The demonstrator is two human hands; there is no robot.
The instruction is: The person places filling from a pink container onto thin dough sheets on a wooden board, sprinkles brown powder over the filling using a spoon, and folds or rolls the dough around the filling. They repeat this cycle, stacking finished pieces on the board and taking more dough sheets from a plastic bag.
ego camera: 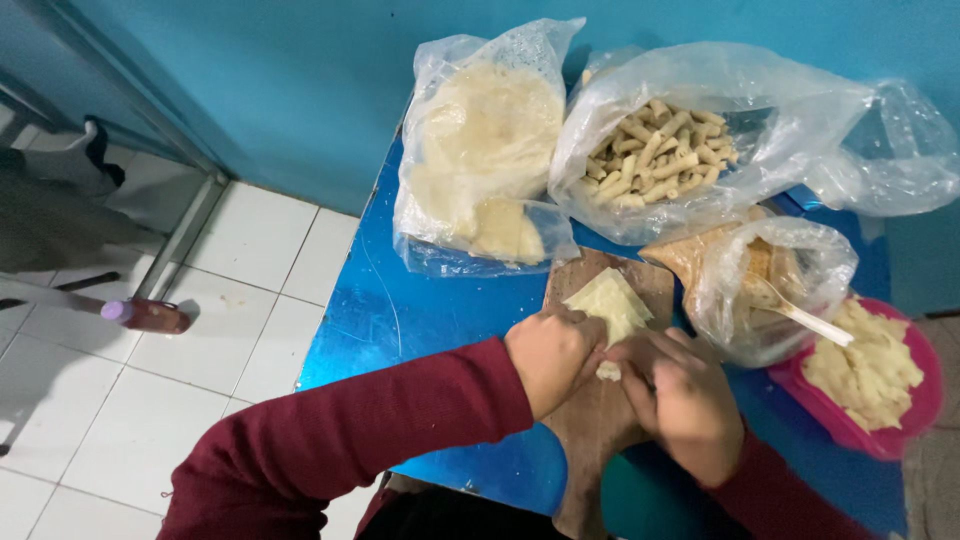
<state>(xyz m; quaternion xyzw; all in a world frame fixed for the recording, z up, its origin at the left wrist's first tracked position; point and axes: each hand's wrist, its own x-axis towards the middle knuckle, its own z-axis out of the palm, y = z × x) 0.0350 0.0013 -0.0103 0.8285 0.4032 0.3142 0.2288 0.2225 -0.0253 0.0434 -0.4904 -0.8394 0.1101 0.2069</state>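
Observation:
A pale dough wrapper (610, 303) lies on a wooden board (600, 420) on the blue table (400, 310). My left hand (552, 355) and my right hand (685, 400) meet at its near edge, fingers curled over the part they are rolling; a small rolled end (608, 372) shows between them. Both arms wear dark red sleeves.
A clear bag of flat round wrappers (485, 160) and a bag of finished pale rolls (660, 150) stand at the back. A bag of brownish filling with a spoon (790, 310) sits right of the board, beside a pink tub of pale pieces (875, 375). White floor tiles lie left.

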